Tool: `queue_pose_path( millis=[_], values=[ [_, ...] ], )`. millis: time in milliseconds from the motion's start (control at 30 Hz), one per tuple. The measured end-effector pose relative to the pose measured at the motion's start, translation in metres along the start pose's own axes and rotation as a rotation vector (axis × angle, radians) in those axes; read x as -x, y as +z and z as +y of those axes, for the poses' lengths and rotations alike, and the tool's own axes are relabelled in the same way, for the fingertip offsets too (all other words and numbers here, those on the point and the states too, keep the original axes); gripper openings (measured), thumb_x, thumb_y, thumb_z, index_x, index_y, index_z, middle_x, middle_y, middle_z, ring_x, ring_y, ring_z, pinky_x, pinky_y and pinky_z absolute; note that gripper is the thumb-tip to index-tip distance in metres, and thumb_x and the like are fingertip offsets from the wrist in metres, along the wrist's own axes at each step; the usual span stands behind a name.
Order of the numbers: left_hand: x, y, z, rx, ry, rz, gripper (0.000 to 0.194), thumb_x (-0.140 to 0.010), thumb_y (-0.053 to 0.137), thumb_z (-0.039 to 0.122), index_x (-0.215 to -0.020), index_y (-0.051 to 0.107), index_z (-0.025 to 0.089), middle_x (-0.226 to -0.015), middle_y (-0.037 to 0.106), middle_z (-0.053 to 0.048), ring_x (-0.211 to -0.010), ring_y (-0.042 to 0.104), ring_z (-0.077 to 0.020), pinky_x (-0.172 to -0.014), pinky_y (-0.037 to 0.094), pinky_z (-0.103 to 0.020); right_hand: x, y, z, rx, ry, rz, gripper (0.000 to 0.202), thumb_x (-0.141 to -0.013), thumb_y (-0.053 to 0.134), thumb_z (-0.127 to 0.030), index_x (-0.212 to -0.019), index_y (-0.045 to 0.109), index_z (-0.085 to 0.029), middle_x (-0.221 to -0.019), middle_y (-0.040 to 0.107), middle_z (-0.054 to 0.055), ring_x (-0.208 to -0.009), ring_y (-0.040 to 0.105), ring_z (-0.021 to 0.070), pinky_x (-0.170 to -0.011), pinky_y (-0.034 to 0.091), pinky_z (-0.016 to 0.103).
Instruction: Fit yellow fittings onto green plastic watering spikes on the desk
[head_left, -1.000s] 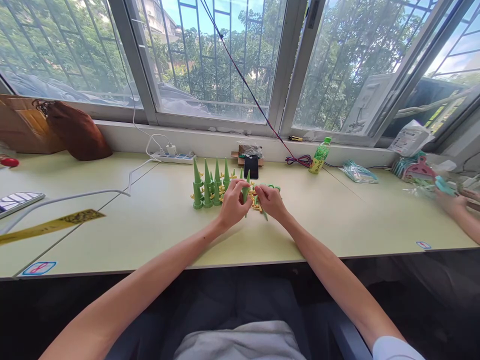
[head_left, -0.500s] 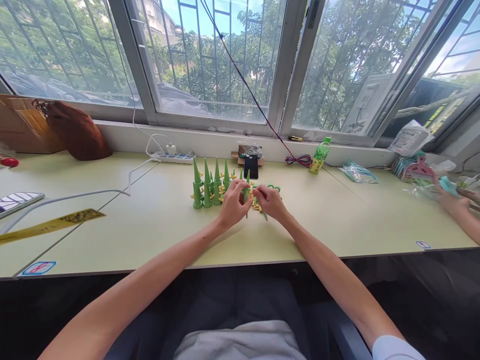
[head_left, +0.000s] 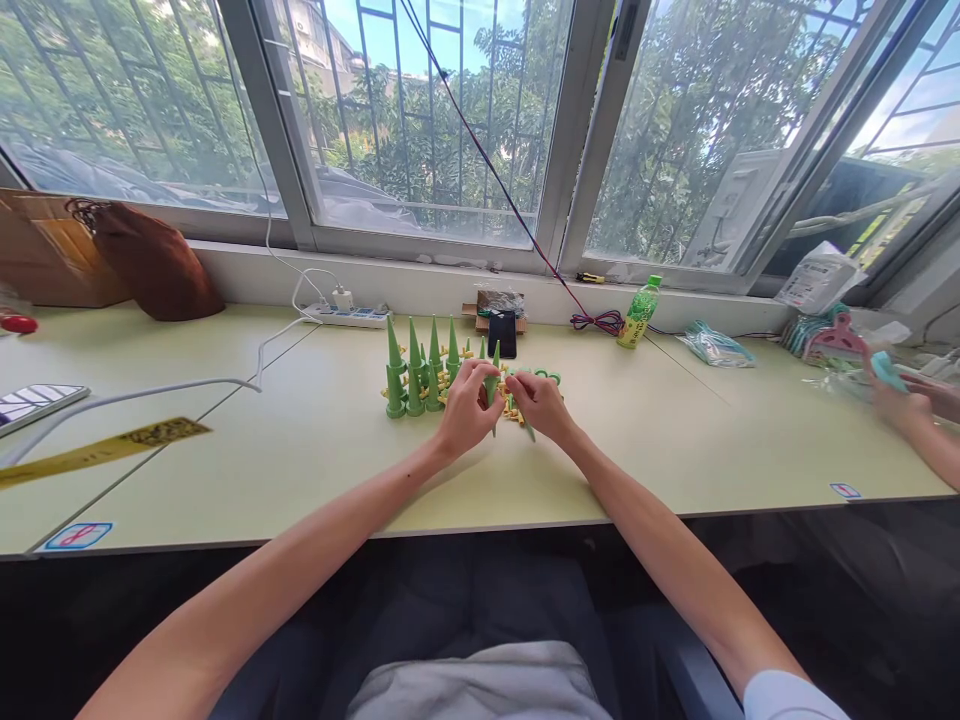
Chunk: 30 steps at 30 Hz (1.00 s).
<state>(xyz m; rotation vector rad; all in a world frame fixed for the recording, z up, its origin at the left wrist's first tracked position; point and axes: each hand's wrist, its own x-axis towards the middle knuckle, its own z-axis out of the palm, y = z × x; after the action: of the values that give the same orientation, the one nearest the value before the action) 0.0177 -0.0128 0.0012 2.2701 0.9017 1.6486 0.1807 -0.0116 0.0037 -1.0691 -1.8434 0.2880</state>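
My left hand [head_left: 471, 405] is closed round a green cone [head_left: 492, 388], whose thin tip points down below the fingers. Just to its right, my right hand [head_left: 541, 402] has its fingertips pinched together close to the cone; what they hold is too small to make out. Several green cones [head_left: 415, 388] with yellow fittings stand upright in rows left of my left hand. Small yellow pieces [head_left: 513, 412] lie on the table between and behind my hands, partly hidden by them.
A black phone [head_left: 502, 334] lies behind my hands, with a green bottle [head_left: 639, 312] farther right. A white power strip [head_left: 349, 315] sits by the wall. White cable [head_left: 180, 388] crosses the left side. Another person's hands [head_left: 907, 400] hold something light blue at far right.
My hands have barely moved. The other person's hands at the far right have shifted slightly with the light blue item.
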Motion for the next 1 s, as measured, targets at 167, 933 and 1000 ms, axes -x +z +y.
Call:
queue_pose_path(
  millis=[167, 933, 1000],
  values=[
    [-0.0002, 0.0004, 0.0007, 0.010, 0.002, -0.003, 0.021, -0.082, 0.059, 0.007, -0.100, 0.056, 0.019, -0.108, 0.055, -0.005, -0.051, 0.046, -0.0014, -0.049, 0.044, -0.020, 0.0008, -0.0004, -0.0014, -0.027, 0.001, -0.018, 0.042, -0.096, 0.042, -0.050, -0.068, 0.046, -0.020, -0.057, 0.041, -0.004, -0.054, 0.032, 0.0109, -0.053, 0.027, 0.026],
    [-0.0024, -0.0012, 0.0058, 0.043, -0.040, 0.002, 0.020, -0.081, 0.058, 0.008, -0.098, 0.055, 0.019, -0.105, 0.055, -0.003, -0.050, 0.045, -0.0013, -0.049, 0.045, -0.019, 0.0017, -0.0013, -0.0015, -0.005, -0.001, -0.042, 0.049, -0.097, 0.038, -0.059, -0.065, 0.041, -0.021, -0.056, 0.038, -0.004, -0.055, 0.032, 0.0111, -0.053, 0.027, 0.026],
    [-0.0022, -0.0010, 0.0057, 0.038, -0.038, -0.001, 0.019, -0.081, 0.057, 0.008, -0.098, 0.056, 0.019, -0.106, 0.055, -0.003, -0.050, 0.045, -0.0013, -0.049, 0.045, -0.019, 0.0017, -0.0013, -0.0017, -0.009, -0.004, -0.044, 0.049, -0.097, 0.037, -0.058, -0.064, 0.038, -0.021, -0.057, 0.038, -0.004, -0.054, 0.031, 0.0110, -0.053, 0.027, 0.027]
  ],
)
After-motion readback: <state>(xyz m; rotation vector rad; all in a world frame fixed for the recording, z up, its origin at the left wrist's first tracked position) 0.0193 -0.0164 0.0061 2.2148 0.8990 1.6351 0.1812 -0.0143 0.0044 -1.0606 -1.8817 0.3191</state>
